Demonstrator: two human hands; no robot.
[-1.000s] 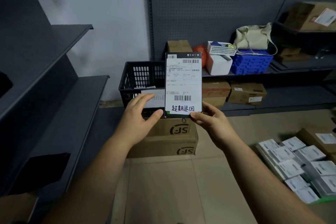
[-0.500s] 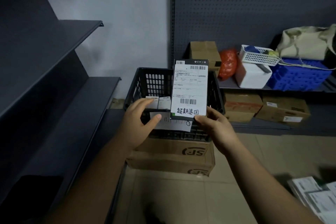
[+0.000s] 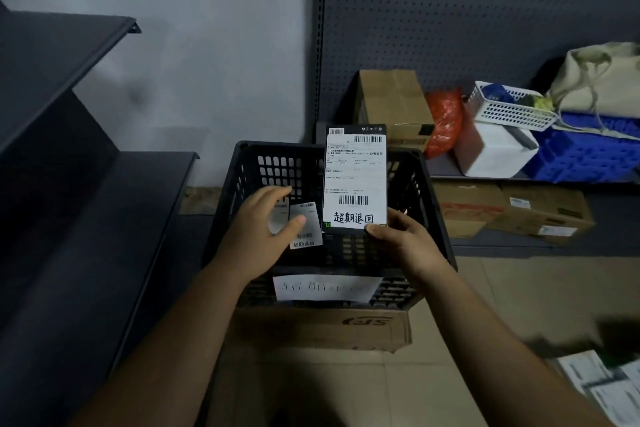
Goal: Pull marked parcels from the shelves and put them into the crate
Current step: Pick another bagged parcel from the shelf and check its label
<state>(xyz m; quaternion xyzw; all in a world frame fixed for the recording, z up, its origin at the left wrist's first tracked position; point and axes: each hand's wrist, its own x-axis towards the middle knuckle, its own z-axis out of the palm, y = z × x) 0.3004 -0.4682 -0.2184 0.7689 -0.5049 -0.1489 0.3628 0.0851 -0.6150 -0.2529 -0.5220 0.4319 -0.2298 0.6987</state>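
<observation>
Left hand (image 3: 263, 236) has let go, fingers loose above the crate (image 3: 277, 149); right hand (image 3: 405, 243) alone pinches the marked parcel (image 3: 355, 180) upright over its right half (drop-in likely next).

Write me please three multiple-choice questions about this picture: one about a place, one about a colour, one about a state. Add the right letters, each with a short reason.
1. Where does the black crate stand?
A) on the top shelf
B) on a cardboard box
C) on a chair

2. What colour is the plastic bin under the beige bag?
A) blue
B) green
C) yellow

3. How is the labelled parcel held?
A) by both hands
B) not held, it lies flat in the crate
C) upright, pinched at its lower edge by the right hand alone

Answers:
1 B: the box with a logo lies directly under the crate.
2 A: its walls are plainly blue.
3 C: the left hand is open and apart from the parcel.
</observation>
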